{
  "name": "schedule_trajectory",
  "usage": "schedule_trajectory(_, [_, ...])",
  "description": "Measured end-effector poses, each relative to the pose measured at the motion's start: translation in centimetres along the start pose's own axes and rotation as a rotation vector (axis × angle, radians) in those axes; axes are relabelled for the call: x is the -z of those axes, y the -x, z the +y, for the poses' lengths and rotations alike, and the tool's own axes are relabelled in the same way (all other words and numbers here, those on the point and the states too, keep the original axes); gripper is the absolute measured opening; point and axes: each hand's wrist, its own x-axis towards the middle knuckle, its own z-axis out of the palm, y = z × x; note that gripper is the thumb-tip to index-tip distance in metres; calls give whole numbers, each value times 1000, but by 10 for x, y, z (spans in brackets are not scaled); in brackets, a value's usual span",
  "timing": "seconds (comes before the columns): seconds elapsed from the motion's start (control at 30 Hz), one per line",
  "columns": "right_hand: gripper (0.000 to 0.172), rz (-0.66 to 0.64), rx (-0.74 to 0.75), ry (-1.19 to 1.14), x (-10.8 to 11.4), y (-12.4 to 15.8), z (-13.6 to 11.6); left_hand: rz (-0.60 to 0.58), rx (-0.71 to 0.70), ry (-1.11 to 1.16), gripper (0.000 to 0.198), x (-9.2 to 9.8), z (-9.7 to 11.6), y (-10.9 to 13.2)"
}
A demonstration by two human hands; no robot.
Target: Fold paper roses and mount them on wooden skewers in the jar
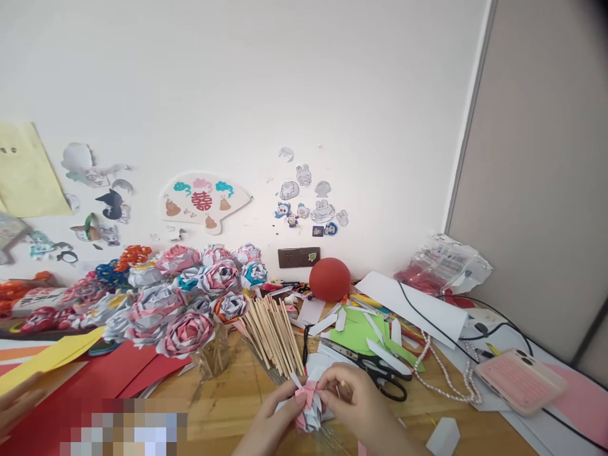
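Observation:
Both my hands meet at the bottom middle of the view over a wooden table (237,405). My left hand (268,427) and my right hand (361,405) pinch a small folded paper flower (310,405) of pink and white paper between their fingers. A thin wooden stick seems to poke from the fingertips of my right hand. Just behind the flower lies a bundle of wooden sticks (273,335). Black-handled scissors (375,367) rest to the right of my right hand.
A bouquet of finished paper roses (190,297) stands at left, with red and yellow paper sheets (95,373) below it. A red ball (329,279), green paper scraps (363,329), a pink phone (520,380), a bead string and cables lie right. Another person's hand (16,405) shows at far left.

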Motion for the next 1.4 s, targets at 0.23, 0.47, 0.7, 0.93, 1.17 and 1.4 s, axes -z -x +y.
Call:
schedule_trajectory(0.23, [10, 49, 34, 115, 4, 1, 3, 19, 15, 83, 47, -5, 6, 4])
schedule_trajectory(0.47, [31, 221, 448, 616, 1, 6, -2, 72, 21, 94, 54, -1, 3, 1])
schedule_trajectory(0.7, [24, 135, 357, 448, -1, 6, 3, 20, -10, 50, 47, -5, 8, 5])
schedule_trajectory(0.93, [21, 77, 102, 147, 5, 0, 6, -67, -9, 46, 44, -9, 13, 8])
schedule_trajectory(1.17, [35, 193, 456, 578, 4, 7, -3, -59, -2, 115, 41, -10, 10, 7])
schedule_trajectory(1.4, [28, 161, 428, 590, 2, 6, 2, -24, 36, 103, 39, -7, 10, 6])
